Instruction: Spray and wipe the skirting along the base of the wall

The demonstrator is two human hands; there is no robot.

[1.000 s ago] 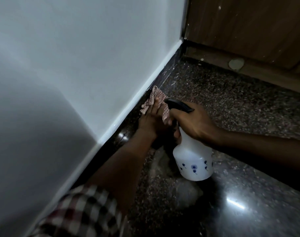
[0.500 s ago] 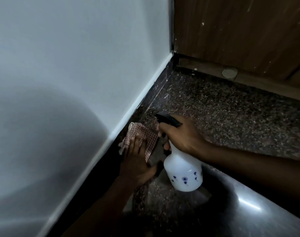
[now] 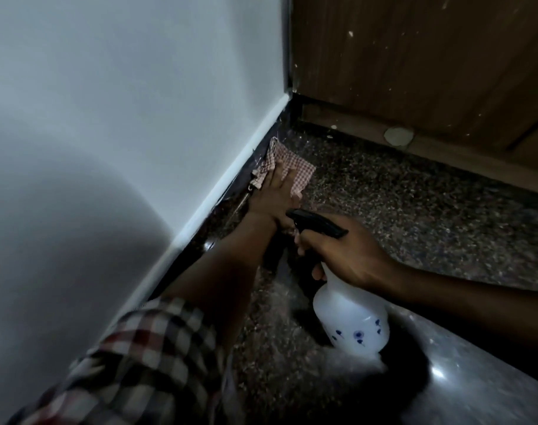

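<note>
Skirting (image 3: 230, 194) runs as a dark, glossy strip along the base of the white wall (image 3: 123, 118), meeting the wooden door (image 3: 414, 56) at the far corner, with speckled stone floor (image 3: 414, 210) right beside it. It looks hard and fixed, so it should take firm pressure without harm, though a wet polished face is likely slick under a cloth. A checked cloth (image 3: 295, 170) lies against the skirting near that corner, partly draped onto the floor; it looks thin, soft and limp, so it will probably bunch or slide unless pinned under a flat palm rather than pinched at an edge. That is how the left hand (image 3: 276, 194) has it: fingers spread and laid flat on top, pressing the cloth toward the strip. The right hand (image 3: 347, 250) is wrapped tight around the neck of a white spray bottle (image 3: 353, 320), just behind the left wrist, with the black trigger head (image 3: 316, 223) pointing toward the wall. I cannot tell whether a finger is squeezing the trigger. The bottle seems light plastic, best held at the neck as now, since the rounded body looks smooth and could slip if damp.
</note>
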